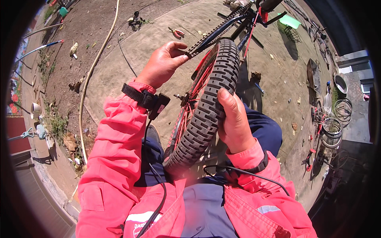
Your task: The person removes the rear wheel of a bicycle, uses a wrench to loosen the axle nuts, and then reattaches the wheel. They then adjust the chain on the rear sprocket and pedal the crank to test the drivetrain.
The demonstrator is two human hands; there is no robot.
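Between my legs stands a bicycle wheel (210, 95) with a broad, knobbly black tyre and a red rim and spokes. An axle end (178, 96) sticks out on its left side. My left hand (163, 62) pinches the near end of a bicycle chain (214, 35) between thumb and fingers, just left of the tyre. The chain stretches away beside the dark frame (239, 35). My right hand (234, 123) grips the tyre from the right, thumb on the tread; its other fingers are mostly hidden.
Red-handled pliers (177, 33) lie on the ground ahead. A pale hose (93, 73) runs along the left, near a small black part (136, 20). Loose wheels (332, 129) and other bicycle parts lie at the right. A green basket (290, 21) stands far right.
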